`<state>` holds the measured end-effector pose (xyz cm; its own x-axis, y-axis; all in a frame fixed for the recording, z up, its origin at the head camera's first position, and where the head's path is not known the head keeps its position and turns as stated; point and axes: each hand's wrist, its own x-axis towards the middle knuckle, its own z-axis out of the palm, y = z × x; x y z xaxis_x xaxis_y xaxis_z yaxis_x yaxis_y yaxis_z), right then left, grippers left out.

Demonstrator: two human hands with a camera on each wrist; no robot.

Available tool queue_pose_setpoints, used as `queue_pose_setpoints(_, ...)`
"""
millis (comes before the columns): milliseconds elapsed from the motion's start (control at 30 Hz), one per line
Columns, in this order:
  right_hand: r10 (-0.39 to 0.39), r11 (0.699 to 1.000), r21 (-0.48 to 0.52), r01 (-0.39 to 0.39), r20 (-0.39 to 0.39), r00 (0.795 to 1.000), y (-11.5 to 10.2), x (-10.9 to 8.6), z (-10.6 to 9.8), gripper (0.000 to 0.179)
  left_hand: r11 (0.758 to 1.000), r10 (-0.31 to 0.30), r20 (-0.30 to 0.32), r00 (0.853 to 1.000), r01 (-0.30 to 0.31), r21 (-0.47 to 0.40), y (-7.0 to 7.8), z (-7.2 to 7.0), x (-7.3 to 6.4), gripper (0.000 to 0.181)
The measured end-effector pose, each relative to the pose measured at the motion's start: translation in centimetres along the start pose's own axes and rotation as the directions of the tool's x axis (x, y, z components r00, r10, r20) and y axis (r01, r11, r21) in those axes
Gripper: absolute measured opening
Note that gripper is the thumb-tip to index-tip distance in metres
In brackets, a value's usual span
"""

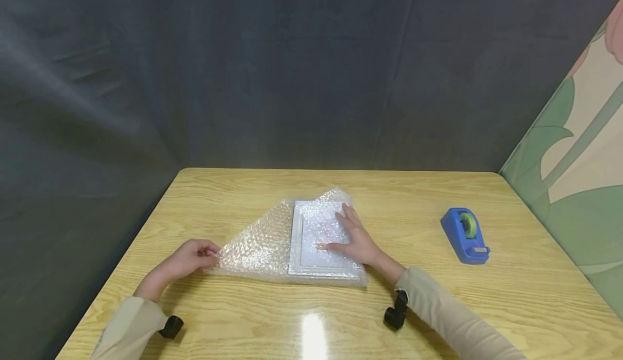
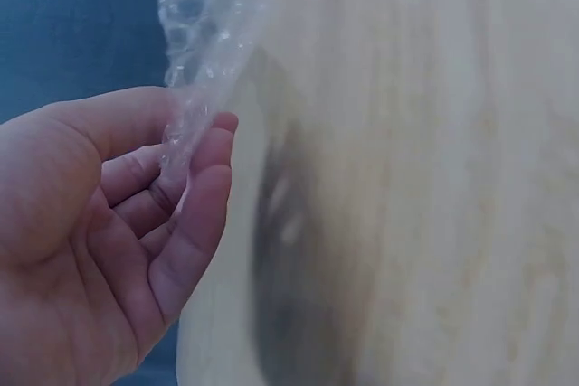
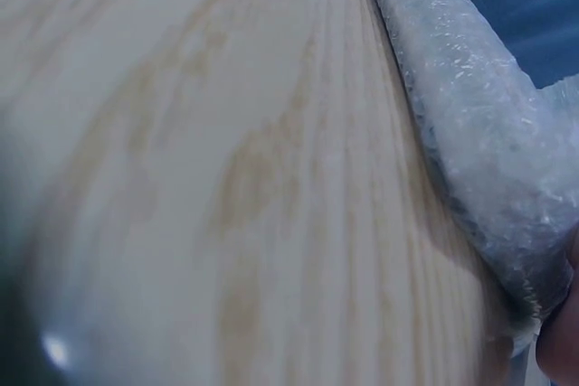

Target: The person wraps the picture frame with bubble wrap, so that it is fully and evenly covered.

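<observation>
- Left hand [image 1: 190,256]: the fingers pinch the pointed corner of a sheet of bubble wrap [image 1: 260,246]; the left-wrist view shows the tip gathered between them, lifted above the table [image 1: 233,322].
- Right hand [image 1: 360,242]: the fingers are spread and rest on the wrapped side of a pale flat frame [image 1: 313,235], thumb pointing toward 9 o'clock.
- Principal relation: the frame lies on the table at the middle, about 3 o'clock from the left hand and well apart from it. From the right wrist it lies toward 10 o'clock, directly beneath the fingers; the right hand is therefore the nearer.
- Axes: the frame's long axis appears to run from 12 to 6 o'clock, though foreshortened. The loose wrap tapers from the frame's left edge toward 8 o'clock, ending at the left fingers.
- Accessory: a blue tape dispenser [image 1: 457,238] carrying a yellow-green roll [image 1: 469,225] stands well apart, at 3 o'clock from the right hand.
- Lettering: a pale patch on the dispenser's front may be a label, but is too small to read. Pinkish marks beside the right thumb are likewise illegible; no brand can be read.
</observation>
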<state>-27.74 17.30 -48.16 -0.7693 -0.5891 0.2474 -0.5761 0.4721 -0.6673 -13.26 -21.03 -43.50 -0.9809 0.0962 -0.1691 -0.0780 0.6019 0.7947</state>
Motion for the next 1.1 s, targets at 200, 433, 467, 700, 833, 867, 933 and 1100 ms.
queue_pose_setpoints(200,0.001,1.0,-0.007,-0.001,-0.002,1.0,0.1,0.0,0.0,0.089,0.999,0.039,-0.025,0.999,-0.039,-0.016,2.0,-0.8,0.3,0.027)
queue_pose_setpoints(433,0.004,1.0,-0.007,-0.004,-0.001,1.0,0.0,0.0,0.0,0.089,0.993,0.117,-0.023,0.993,-0.116,0.015,5.8,-0.2,1.5,0.024)
queue_pose_setpoints(467,0.004,1.0,-0.005,-0.004,-0.001,1.0,0.0,0.0,0.0,0.089,0.991,0.13,-0.021,0.991,-0.129,0.019,6.3,0.1,1.8,0.022)
queue_pose_setpoints(700,0.001,1.0,-0.003,-0.001,0.002,1.0,0.1,-0.1,0.0,0.09,0.983,0.184,-0.004,0.983,-0.184,-0.005,9.7,2.3,4.2,0.018)
queue_pose_setpoints(833,0.007,1.0,0.006,-0.007,0.003,1.0,0.0,-0.2,0.0,0.091,0.977,0.211,0.009,0.977,-0.211,-0.041,11.3,4.0,5.7,0.019)
queue_pose_setpoints(867,0.005,1.0,0.006,-0.005,0.001,1.0,0.0,-0.2,0.0,0.091,0.975,0.218,0.014,0.976,-0.217,-0.049,11.7,4.5,6.1,0.019)
queue_pose_setpoints(933,0.009,1.0,0.004,-0.009,0.002,1.0,0.0,-0.2,0.0,0.09,0.972,0.23,0.019,0.973,-0.229,-0.059,12.3,5.5,6.8,0.019)
queue_pose_setpoints(1100,0.017,1.0,0.002,-0.017,0.001,1.0,0.0,-0.1,0.0,0.089,0.962,0.269,0.037,0.962,-0.267,-0.063,13.1,8.0,8.4,0.018)
